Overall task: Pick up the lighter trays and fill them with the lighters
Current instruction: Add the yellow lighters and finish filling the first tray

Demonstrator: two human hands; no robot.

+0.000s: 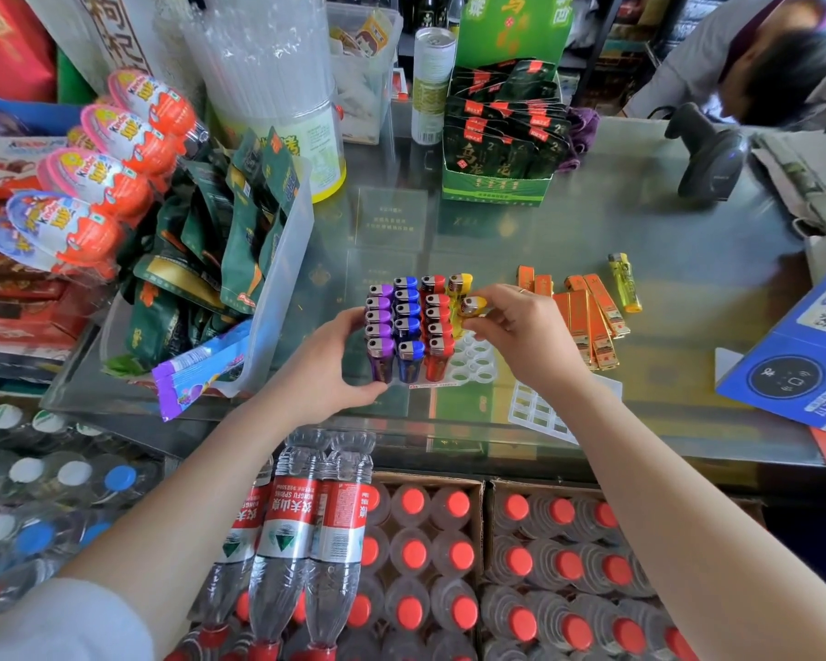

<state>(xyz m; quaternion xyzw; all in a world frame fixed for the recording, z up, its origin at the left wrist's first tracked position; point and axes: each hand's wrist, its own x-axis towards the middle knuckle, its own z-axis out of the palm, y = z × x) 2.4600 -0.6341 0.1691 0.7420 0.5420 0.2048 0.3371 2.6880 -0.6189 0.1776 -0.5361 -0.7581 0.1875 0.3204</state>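
A white lighter tray [470, 362] stands on the glass counter, holding rows of purple lighters [378, 326], blue lighters [407, 322] and red lighters [437, 322]. My left hand [327, 369] grips the tray's left front corner. My right hand [520, 333] pinches a yellow lighter [470, 307] over the tray's right column, where another yellow lighter [459, 283] stands at the back. Several round slots at the tray's front right are bare. A second flat white tray [540, 412] lies under my right wrist. Orange slim lighters [582, 317] and one yellow lighter [624, 281] lie to the right.
A clear bin of green snack packets [220, 260] crowds the left. A green display box [501, 145] stands behind, a barcode scanner [709, 155] at the back right, a blue QR sign [802, 355] at the right. Water bottles [430, 555] are stacked below the counter. A person leans in top right.
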